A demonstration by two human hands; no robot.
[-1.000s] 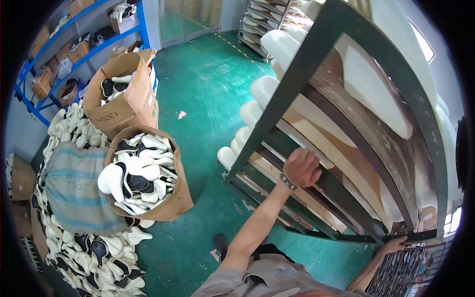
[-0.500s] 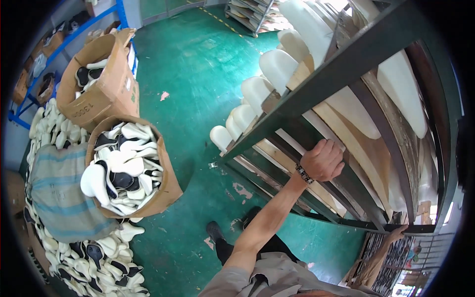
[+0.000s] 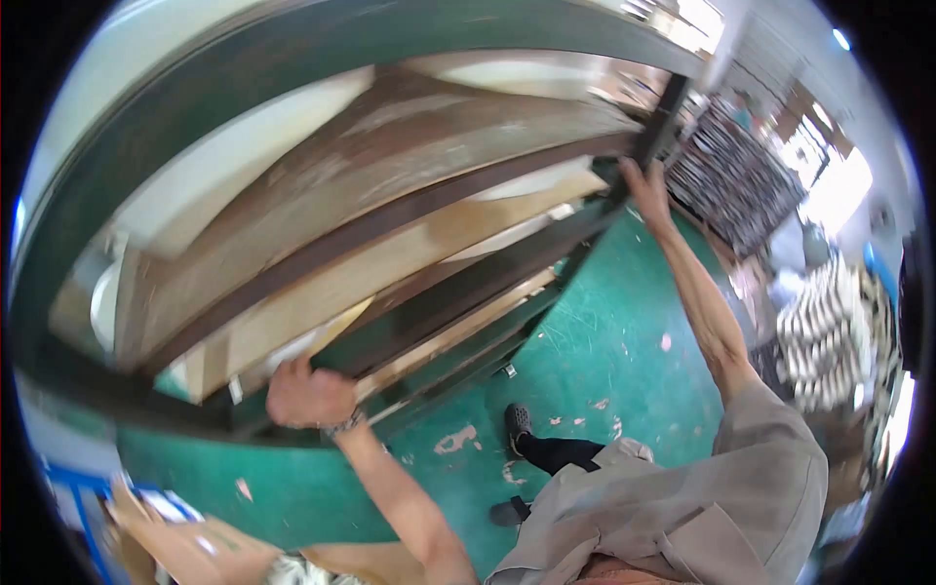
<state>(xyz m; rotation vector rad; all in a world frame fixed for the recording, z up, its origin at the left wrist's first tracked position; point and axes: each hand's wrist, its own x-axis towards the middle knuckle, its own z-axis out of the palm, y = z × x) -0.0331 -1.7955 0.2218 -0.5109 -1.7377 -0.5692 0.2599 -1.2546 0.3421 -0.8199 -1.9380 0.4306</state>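
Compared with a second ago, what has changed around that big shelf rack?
The view has swung up and to the right: the cardboard boxes of black and white pieces that filled the left side are now nearly out of sight. The right hand, earlier low at the rack's corner, now grips an upright post higher up. The left hand still holds a green rail of the rack, and the green floor is unchanged.

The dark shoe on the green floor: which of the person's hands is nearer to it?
Left. The left hand grips a rack shelf edge just up and left of the dark shoe; the right hand holds the rack's far upright, much higher in the picture.
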